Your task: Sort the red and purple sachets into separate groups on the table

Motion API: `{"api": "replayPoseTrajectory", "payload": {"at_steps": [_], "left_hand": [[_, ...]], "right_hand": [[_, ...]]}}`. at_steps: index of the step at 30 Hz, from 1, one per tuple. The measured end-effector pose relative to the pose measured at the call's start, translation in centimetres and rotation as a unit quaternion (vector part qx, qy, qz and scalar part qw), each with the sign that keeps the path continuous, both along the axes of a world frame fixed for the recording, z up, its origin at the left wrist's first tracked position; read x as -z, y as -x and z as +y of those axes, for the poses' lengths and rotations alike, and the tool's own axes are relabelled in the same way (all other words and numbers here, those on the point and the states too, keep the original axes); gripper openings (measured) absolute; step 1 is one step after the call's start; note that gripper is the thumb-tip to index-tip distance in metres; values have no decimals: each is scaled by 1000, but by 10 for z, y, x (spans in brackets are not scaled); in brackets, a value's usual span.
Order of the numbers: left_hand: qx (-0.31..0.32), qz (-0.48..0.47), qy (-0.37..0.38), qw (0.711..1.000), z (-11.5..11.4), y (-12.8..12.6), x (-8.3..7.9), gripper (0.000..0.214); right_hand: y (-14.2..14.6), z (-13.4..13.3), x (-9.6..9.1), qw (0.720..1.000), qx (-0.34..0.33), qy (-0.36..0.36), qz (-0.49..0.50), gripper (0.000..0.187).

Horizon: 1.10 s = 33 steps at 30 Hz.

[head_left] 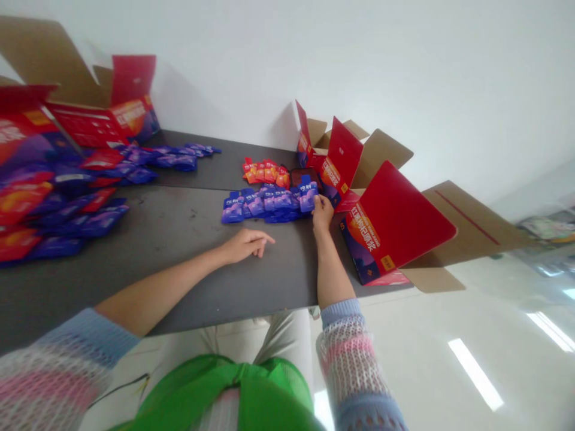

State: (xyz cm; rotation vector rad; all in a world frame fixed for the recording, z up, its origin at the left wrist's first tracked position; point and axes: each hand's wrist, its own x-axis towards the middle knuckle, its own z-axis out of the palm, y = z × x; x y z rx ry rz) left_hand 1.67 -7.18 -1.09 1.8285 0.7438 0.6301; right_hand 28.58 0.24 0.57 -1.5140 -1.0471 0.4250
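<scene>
My right hand (322, 212) pinches the edge of a purple pouch (308, 194) at the right end of a row of purple pouches (272, 202). These overlap one another on the dark table (188, 239). My left hand (248, 245) hovers or rests just in front of that row, index finger stretched out to the right and the other fingers curled, with nothing in it. Behind the row sits a small cluster of orange-red pouches (266, 172). Just right of my right hand stands an open red printed box (386, 227).
Two more open red boxes (336, 161) (304, 140) stand farther back on the right, flaps spread. A blurred heap of purple and red pouches (63, 209) lies at left before more open boxes (130, 114). A white wall (233, 66) closes the back.
</scene>
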Motion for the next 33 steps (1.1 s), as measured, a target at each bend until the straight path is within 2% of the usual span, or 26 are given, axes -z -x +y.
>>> {"api": "replayPoseTrajectory", "payload": {"at_steps": [3, 5, 8, 12, 16, 21, 26, 29, 33], "left_hand": [[9, 97, -164, 982, -8, -3, -2, 29], [10, 130, -236, 963, -11, -4, -3, 27], [16, 152, -266, 952, -12, -4, -2, 30], [19, 172, -276, 945, -12, -3, -3, 31], [18, 174, -290, 941, -13, -4, -4, 31], [31, 157, -332, 930, -14, -5, -3, 31], [2, 132, -406, 904, -12, 2, -6, 28], [-59, 108, -452, 883, -9, 15, -19, 26], [-206, 81, -526, 821, -1, 45, -40, 24]], "right_hand": [[-13, 1, 7, 998, 15, 47, -24, 47], [-19, 0, 8, 996, 15, 68, -49, 48], [-23, -5, 4, 986, 32, 111, -124, 51], [-23, -14, -7, 948, 109, 196, -224, 52], [-21, -19, -17, 934, 164, 228, -222, 44], [-19, -20, -24, 931, 248, 175, -204, 38], [-13, -16, -26, 951, 230, 96, -183, 37], [-14, -14, -24, 960, 229, 44, -155, 37], [-20, -8, -18, 968, 233, -13, -94, 35]]}}
